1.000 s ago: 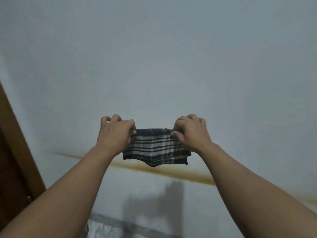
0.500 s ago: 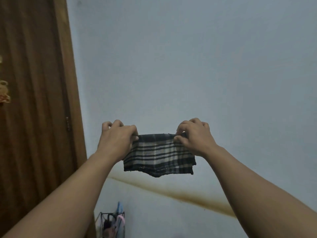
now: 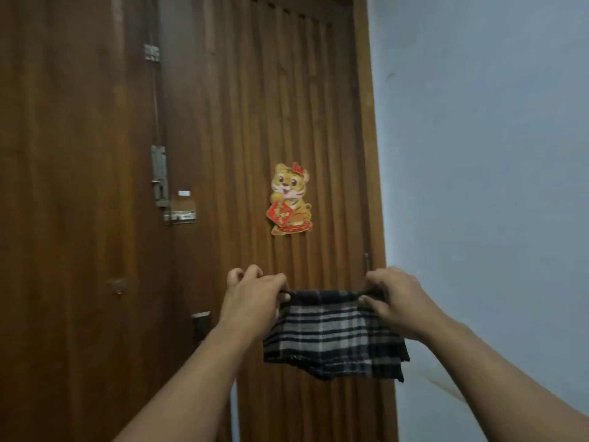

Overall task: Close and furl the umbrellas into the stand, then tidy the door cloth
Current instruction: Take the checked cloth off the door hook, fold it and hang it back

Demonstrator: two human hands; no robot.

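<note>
The view has swung left since a second ago: then the hands held the cloth up against bare blue wall, and now the brown door (image 3: 255, 122) fills most of the picture, with the wall (image 3: 494, 154) only on the right. The cloth itself has not changed shape between the hands.

The left hand (image 3: 251, 301) and the right hand (image 3: 395, 298) each pinch a top corner of the folded checked cloth (image 3: 331, 333), fingers curled over its upper edge, so it hangs flat in the air in front of the door's lower right part, below the tiger sticker (image 3: 289, 199). It does not seem to touch the door. No umbrellas or stand are in view.

The step looks like carrying the folded cloth to its place at the door. To do it well, keep the top edge taut and level so the folded layers stay aligned; the lower edge already sags unevenly. No hook or rail shows here, so find the hanging spot before letting go, and release both corners together.
</note>
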